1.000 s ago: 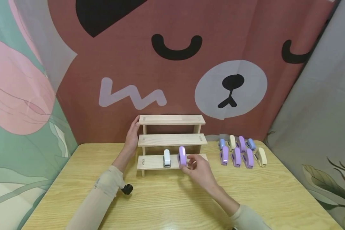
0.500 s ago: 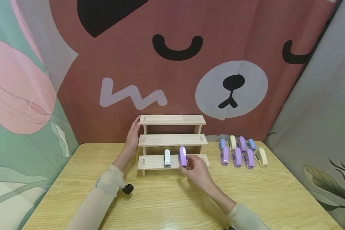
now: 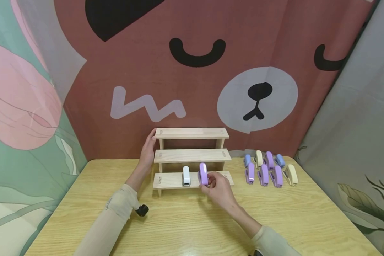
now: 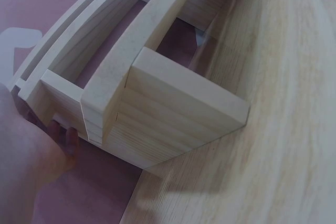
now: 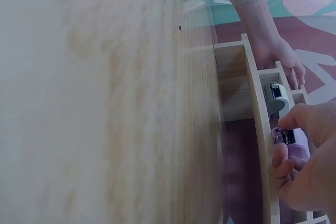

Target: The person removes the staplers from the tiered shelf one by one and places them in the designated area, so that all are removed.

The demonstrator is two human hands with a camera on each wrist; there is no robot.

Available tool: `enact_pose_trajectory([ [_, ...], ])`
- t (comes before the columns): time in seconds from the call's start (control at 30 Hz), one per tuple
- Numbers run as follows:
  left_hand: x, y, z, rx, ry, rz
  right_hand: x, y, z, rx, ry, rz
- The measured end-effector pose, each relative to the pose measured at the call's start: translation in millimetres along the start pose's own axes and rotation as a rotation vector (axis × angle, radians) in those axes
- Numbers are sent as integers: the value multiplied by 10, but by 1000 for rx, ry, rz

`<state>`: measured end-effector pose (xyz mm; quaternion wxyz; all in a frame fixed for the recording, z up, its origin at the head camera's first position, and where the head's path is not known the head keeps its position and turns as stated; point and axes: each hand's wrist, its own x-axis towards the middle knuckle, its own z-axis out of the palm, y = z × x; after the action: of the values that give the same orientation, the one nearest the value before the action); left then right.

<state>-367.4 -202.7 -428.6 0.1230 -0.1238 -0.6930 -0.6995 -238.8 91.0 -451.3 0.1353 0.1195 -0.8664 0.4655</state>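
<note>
A three-tier wooden display rack [image 3: 192,155] stands on the table in the head view. My left hand [image 3: 146,154] holds the rack's upper left end; the left wrist view shows its fingers curled at the rack's side [image 4: 173,108]. On the lowest tier, my right hand [image 3: 222,190] pinches a purple stapler [image 3: 203,173], which stands upright there. A white stapler [image 3: 186,175] stands to its left, a small gap apart. In the right wrist view, thumb and fingers lie on either side of the purple stapler [image 5: 298,145], with the white stapler [image 5: 276,100] just beyond.
To the rack's right, several staplers stand in two rows on the wooden table [image 3: 185,227]: purple ones [image 3: 263,175], cream ones [image 3: 291,175] and small blue ones [image 3: 279,160]. A printed curtain [image 3: 195,89] hangs right behind the rack.
The right hand has settled slightly against the purple stapler, which stays in nearly the same spot on the lowest tier. The left hand and the rack have not visibly moved.
</note>
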Motion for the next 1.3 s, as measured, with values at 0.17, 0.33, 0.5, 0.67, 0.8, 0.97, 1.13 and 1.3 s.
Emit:
enact_pose_trajectory([
  [0.17,-5,-2,13,-10,6,10,-1,5,-5,40,-6,-3],
  [0.33,-11,-1,10,-10,17,7,-6,4,-8,61,-9,-20],
  [0.5,-9,-12,4,-14,9,4,-13,5,-18,76,-12,-13],
  [0.67,-85,151,25,-12,-15,-13,-36,3,-54,91,-16,8],
  [0.8,-148,291,59,-6,-21,-14,-53,11,-110,89,-12,9],
  [0.97,-153,306,69,-4,-19,-10,-83,45,-186,70,-2,31],
  [1.13,-73,177,32,-8,-15,-15,-116,68,-268,54,9,42],
  [1.3,2,16,1,-17,-8,-11,-140,103,-356,40,16,58],
])
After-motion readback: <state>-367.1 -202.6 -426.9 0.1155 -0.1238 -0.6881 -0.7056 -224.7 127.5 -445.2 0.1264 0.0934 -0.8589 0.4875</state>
